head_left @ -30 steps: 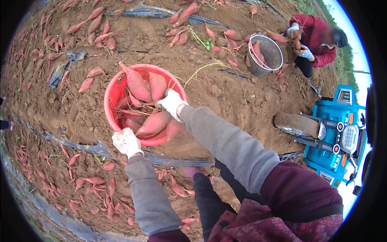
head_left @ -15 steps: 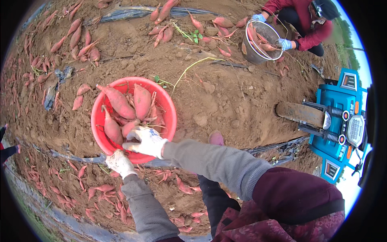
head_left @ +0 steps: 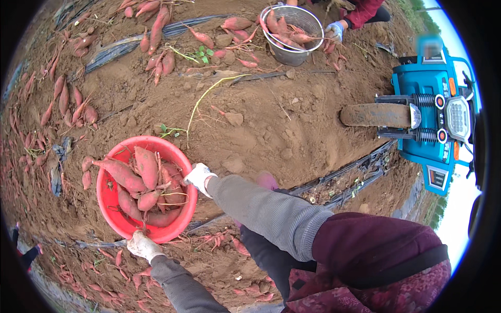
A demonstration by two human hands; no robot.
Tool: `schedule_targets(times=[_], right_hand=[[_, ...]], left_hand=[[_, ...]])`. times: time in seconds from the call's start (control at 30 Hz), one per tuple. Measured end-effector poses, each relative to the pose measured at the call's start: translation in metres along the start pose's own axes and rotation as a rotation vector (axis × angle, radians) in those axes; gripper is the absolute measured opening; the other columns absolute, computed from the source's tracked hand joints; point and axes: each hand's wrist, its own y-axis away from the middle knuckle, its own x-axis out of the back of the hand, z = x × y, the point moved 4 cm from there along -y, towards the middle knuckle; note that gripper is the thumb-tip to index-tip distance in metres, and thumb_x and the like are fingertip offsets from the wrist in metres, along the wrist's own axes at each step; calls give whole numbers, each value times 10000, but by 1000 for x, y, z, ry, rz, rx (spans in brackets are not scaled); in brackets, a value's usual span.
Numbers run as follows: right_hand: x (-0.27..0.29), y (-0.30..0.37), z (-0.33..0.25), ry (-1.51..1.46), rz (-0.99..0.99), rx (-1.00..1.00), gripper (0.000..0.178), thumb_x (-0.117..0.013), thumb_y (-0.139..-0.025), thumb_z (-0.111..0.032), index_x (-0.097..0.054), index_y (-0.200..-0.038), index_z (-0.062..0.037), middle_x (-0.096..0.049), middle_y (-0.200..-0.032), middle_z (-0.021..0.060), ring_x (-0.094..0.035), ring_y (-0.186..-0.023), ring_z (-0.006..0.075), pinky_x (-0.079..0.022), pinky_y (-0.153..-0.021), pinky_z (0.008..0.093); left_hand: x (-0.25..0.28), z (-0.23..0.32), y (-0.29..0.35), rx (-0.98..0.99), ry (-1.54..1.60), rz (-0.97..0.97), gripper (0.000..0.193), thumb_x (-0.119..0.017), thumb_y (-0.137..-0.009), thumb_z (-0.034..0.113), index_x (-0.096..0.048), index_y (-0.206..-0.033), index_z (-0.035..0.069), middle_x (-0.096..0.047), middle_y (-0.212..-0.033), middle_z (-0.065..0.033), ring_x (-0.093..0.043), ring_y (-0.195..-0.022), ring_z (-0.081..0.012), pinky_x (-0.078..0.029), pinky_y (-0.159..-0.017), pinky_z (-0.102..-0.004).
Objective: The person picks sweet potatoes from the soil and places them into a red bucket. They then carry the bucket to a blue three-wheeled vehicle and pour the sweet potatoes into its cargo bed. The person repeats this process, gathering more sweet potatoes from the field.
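Head view: only one camera here, looking down at a red tub (head_left: 111, 208) on a dirt plot, loaded with sweet potatoes (head_left: 147, 167).
Tub vs hands: it's left of the right hand (head_left: 200, 179) and just past the left hand (head_left: 141, 245), so pretty much between them, up and to the left. Neither hand is nearer, both are touching the rim.
Long axis: round tub, so none really; the long potato on top slants from upper left to lower right.
Left hand: gloved, fingers closed over the near rim.
Right hand: gloved too, closed on the right-hand rim, no potato in it that I can see.
Tub's footing: can't tell if it's sitting on the soil (head_left: 292, 141) or lifted a bit.
Since half a second ago: right hand was inside over the potatoes, now it's out on the rim; tub shows further left and lower, though the camera shifted too.
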Motion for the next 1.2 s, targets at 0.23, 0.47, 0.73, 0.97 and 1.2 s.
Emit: schedule_targets(times=[0.23,0.47,0.73,0.97,1.2], right_hand=[[13,44,94,-151,178,-35,455,-843,-629,-175,-717,-1043,-35,-725,-860,167,-719,-787,301,-589,-702,402],[124,157,147,-290,222,30,447,-845,-554,-197,-746,-933,17,-729,-836,193,-707,-748,300,-563,-669,417],[277,359,257,-639,465,21,368,-834,-630,-155,-764,-941,30,-723,-795,151,-679,-695,264,-541,-628,402],[351,526,395,-1082,643,-103,397,-873,-656,-89,-758,-1003,67,-748,-867,142,-706,-711,242,-580,-676,373],[451,625,482,-1516,786,-54,409,-856,-722,-127,-744,-1056,79,-753,-909,151,-714,-759,238,-582,-709,369]], left_hand=[[27,-26,44,64,-9,-98,351,-666,-821,156,-546,-1073,-56,-614,-1053,-191,-569,-763,-293,-500,-647,-493],[47,-42,151,177,107,-434,233,-710,-649,-18,-623,-859,-71,-656,-746,-157,-622,-624,-271,-524,-601,-425],[71,-9,345,314,56,-939,50,-727,-738,-9,-687,-764,-23,-655,-776,-83,-645,-706,-237,-548,-659,-374],[64,103,546,99,-111,-1286,274,-767,-741,-46,-570,-924,6,-667,-882,-137,-643,-718,-215,-553,-626,-370],[35,154,768,-108,-366,-1590,273,-740,-797,-29,-666,-1058,-56,-708,-911,-136,-659,-730,-186,-546,-630,-326]])
